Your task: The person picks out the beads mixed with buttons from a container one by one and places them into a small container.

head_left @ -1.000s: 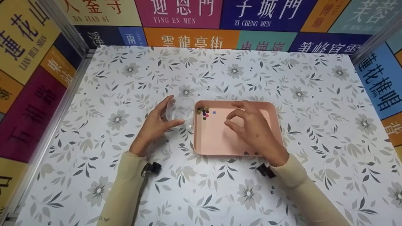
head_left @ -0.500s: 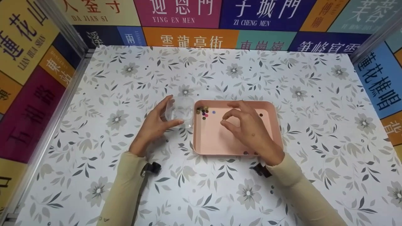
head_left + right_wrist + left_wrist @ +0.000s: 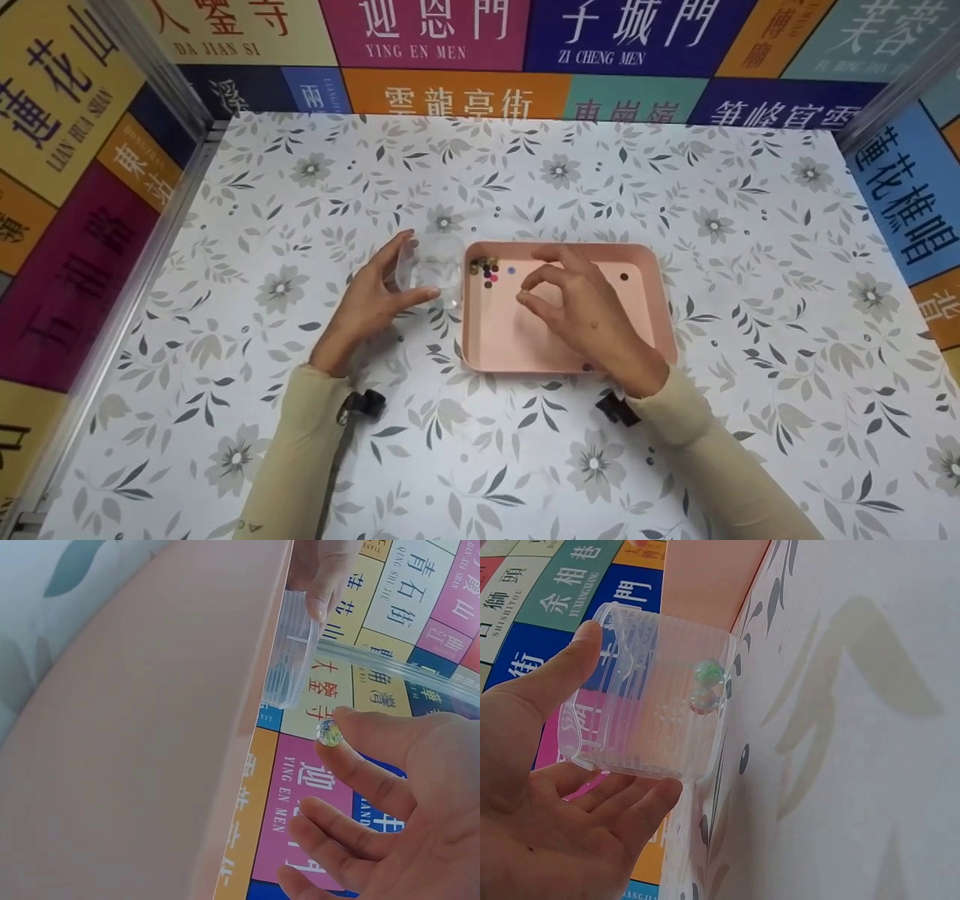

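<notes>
The right hand (image 3: 589, 311) is over the pink tray (image 3: 493, 337), its grip pinching a shiny bead (image 3: 328, 733). The left hand (image 3: 367, 300) has its grip around a clear box (image 3: 649, 716) on the table (image 3: 450, 465), just beside the tray. Two round beads (image 3: 708, 673) are low inside the box.

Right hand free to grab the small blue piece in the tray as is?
Probably not yet: the right hand already pinches a clear bead. The path itself looks free, though: nothing visible stands between it and the small blue piece in the pink tray.
</notes>
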{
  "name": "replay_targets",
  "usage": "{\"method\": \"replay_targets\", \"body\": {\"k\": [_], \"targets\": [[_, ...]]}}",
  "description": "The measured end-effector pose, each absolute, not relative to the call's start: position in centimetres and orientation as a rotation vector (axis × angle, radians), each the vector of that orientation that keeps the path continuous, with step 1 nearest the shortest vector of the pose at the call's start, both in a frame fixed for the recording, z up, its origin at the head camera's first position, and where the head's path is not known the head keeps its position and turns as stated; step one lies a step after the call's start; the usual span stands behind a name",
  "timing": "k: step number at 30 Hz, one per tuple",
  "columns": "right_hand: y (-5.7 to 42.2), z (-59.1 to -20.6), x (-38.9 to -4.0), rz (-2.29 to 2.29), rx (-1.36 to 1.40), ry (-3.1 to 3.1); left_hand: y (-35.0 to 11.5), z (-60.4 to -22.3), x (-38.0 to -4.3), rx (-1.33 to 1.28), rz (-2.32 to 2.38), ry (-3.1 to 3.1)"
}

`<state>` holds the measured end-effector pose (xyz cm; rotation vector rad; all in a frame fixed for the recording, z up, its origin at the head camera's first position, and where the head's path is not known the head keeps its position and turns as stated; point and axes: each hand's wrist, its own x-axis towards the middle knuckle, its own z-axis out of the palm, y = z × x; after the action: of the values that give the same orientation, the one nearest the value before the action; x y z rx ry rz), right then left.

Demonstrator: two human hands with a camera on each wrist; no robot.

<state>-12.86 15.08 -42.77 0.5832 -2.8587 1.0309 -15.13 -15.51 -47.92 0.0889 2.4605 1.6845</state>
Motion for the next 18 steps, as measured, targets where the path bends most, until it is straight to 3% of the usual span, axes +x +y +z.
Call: {"method": "replay_targets", "body": {"k": [18], "targets": [[14.25, -42.64, -13.22, 1.030, 0.626, -2.824, -15.55, -47.84, -14.96, 0.102, 1.666, 2.479]]}}
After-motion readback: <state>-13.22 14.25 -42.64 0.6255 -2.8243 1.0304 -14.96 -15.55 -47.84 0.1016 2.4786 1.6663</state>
